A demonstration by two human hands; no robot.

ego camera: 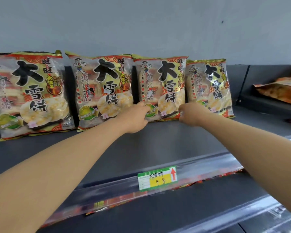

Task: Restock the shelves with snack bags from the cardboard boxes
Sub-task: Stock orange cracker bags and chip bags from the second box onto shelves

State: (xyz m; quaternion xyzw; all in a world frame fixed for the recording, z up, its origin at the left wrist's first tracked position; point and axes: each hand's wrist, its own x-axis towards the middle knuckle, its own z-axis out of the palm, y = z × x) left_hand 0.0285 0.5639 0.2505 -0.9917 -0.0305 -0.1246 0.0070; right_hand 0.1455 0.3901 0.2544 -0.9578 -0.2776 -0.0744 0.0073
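- On the top shelf [158, 140], third in a row of four, the bag [160, 84] stands upright near the wall [141, 31].
- Left grip [136, 117] and right grip [189, 115] are each curled onto a lower corner of it.
- Risk: released while leaning, it may slump forward or knock the fourth bag [208, 88] just beside it.
- It looks glossy, puffed and slippery, so a hard squeeze could crack the contents.

The left forearm [65, 157] and right forearm [242, 137], both bare, are stretched forward, converging on the third snack bag [160, 88]. Its lower left edge is gripped by the left hand [136, 117]; its lower right corner is gripped by the right hand [189, 115], knuckles outward.
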